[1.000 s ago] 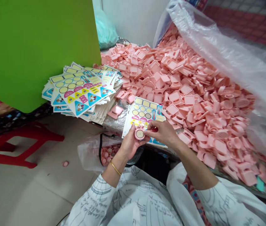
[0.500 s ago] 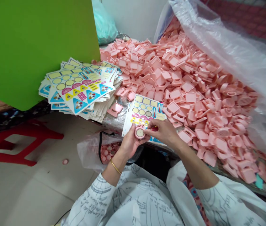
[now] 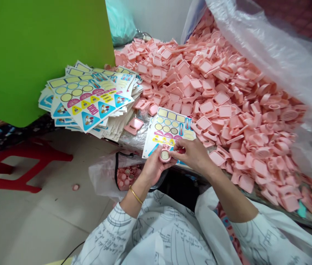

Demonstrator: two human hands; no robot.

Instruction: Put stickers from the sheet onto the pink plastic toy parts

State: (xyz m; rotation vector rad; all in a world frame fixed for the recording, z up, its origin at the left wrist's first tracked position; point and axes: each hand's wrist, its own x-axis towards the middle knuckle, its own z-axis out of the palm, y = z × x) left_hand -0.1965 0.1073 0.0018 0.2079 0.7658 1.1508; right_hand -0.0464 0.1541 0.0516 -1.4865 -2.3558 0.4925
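Note:
My left hand (image 3: 153,168) is closed around a small pink toy pocket watch (image 3: 165,156), with its looped top pointing away from me. A pale round sticker with a dark rim covers its face. My right hand (image 3: 193,154) has thumb and forefinger pinched together at the watch's right edge; whatever lies between those fingertips is too small to make out. Just beyond both hands, a sticker sheet (image 3: 169,127) with yellow circles, rectangles and pink fans lies on a few more sheets, its near part partly covered by my hands.
A large heap of pink plastic toy parts (image 3: 216,99) spills from a clear plastic bag (image 3: 269,55). Left of it are stacked sticker sheets (image 3: 89,99) beside a green panel (image 3: 42,55). Below hangs a bag of round pink pieces (image 3: 127,176). A red stool (image 3: 26,162) stands on the floor.
The view has shifted slightly. Both hands keep nearly the same pose at the toy watch, which looks tilted a little differently. The sheets and the heap lie as before.

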